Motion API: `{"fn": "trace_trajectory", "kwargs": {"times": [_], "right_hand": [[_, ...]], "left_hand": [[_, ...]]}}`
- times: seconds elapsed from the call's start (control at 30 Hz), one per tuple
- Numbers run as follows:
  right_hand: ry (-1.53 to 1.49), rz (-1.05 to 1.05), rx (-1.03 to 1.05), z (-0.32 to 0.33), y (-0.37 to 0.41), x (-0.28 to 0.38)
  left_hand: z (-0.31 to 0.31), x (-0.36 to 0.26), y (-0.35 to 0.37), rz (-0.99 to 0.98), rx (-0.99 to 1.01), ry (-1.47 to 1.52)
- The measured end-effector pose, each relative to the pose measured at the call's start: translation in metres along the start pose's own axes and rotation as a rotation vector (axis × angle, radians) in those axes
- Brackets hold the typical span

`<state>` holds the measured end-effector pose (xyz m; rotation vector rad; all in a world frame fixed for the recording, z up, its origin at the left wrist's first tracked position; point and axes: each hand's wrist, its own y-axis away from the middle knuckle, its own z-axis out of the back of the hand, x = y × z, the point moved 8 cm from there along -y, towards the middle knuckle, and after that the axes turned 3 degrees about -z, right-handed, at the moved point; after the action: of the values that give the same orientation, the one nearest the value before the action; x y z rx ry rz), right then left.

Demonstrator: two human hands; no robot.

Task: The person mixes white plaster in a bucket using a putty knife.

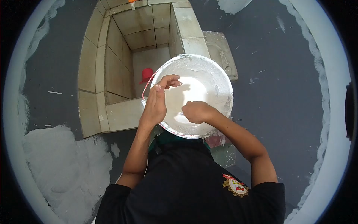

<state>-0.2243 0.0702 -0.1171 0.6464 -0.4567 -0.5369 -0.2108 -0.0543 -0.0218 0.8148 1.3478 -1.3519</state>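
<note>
Two bare hands over a white bucket (220,84) holding a pale, wet mix (198,89).
The bucket is directly in front of the person, its round mouth facing up; the left hand (154,103) is over its left side, bent at the wrist, fingers loosely curved and apart from the thumb; the right hand (197,112) is over the near part of the mouth, closed like a fist, though whether it grips anything cannot be told; a red and white handle (148,84) hangs at the bucket's left; behind it is a tiled tub (191,28), with a red scoop (147,75) inside; dark grey surfaces (270,104) surround all this, with a large white patch (69,168) at lower left; the person wears a black shirt (175,183).
</note>
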Motion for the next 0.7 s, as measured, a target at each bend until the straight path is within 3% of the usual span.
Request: {"fn": "trace_trajectory", "kwargs": {"times": [0.17, 0.43, 0.6, 0.7], "right_hand": [[0.012, -0.152, 0.054, 0.001, 0.017, -0.029], [0.155, -0.266, -0.269, 0.040, 0.004, -0.077], [0.100, -0.176, -0.383, 0.061, -0.017, -0.064], [0.015, -0.143, -0.299, 0.058, -0.026, -0.041]], "left_hand": [[-0.001, 0.002, 0.000, 0.002, 0.020, -0.033], [-0.002, 0.003, 0.000, 0.015, 0.020, -0.021], [-0.001, 0.002, 0.000, 0.032, 0.018, 0.008], [-0.003, 0.001, 0.000, 0.036, 0.011, 0.038]]}}
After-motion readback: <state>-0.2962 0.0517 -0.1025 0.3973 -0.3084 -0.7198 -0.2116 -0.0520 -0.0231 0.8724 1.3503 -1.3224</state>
